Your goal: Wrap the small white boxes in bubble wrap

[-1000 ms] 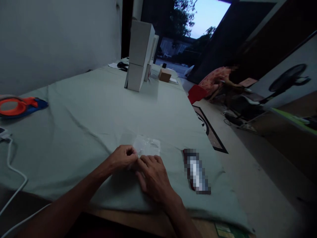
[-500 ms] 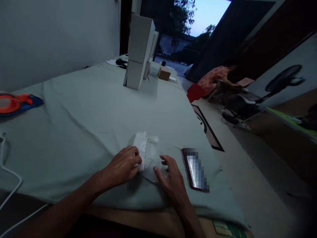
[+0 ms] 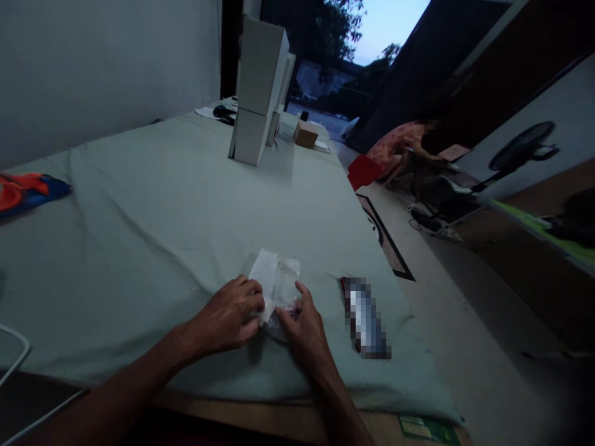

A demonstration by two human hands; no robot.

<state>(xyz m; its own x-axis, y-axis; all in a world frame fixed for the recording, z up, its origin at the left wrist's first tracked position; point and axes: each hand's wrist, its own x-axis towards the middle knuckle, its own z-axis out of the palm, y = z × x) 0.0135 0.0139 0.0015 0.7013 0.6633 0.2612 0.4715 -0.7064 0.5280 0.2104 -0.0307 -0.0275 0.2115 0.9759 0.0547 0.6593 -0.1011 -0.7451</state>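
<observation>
A small clear plastic bag (image 3: pixel 277 280) with something pale inside lies on the grey-green cloth (image 3: pixel 162 204) near the table's front edge. My left hand (image 3: pixel 230 316) pinches the bag's near left edge with curled fingers. My right hand (image 3: pixel 304 328) pinches the bag's near right edge between thumb and fingertips. A phone (image 3: pixel 367 317) lies flat on the cloth just right of my right hand.
Stacked white boxes (image 3: pixel 258 93) and a small brown box (image 3: pixel 305 134) stand at the table's far end. An orange and blue item (image 3: pixel 25 189) lies at the left edge, with a white cable (image 3: pixel 13 362) near it. A person (image 3: pixel 409 148) crouches on the floor beside a fan (image 3: pixel 523 152).
My right hand has moved back onto the bag and closed on its edge after lifting off with spread fingers. The view has shifted slightly right.
</observation>
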